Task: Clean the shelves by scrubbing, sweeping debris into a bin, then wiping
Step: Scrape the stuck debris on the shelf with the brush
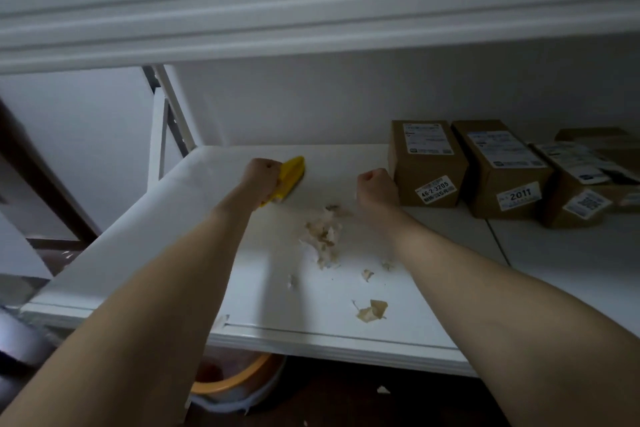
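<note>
1. Head view: my left hand (261, 180) grips a yellow plastic scrub brush (292, 172), which sits on the white shelf board (294, 308) towards the back.
2. My right hand (377, 189) is clenched and empty, just beside a brown cardboard box (427, 163).
3. A pale pile of torn debris (323, 239) lies between my forearms. An orange-rimmed bin (235, 381) sits below the shelf.

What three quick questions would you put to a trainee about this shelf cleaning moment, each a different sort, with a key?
1. True or false: the left hand grips the yellow brush.
2. Fill in: the front label on the cardboard box nearest the right hand reads 46-2-____.
3. Where does the debris pile lie? A on that box; B on the shelf; C on the brush.
Key: 1 true; 2 3205; 3 B.
</note>
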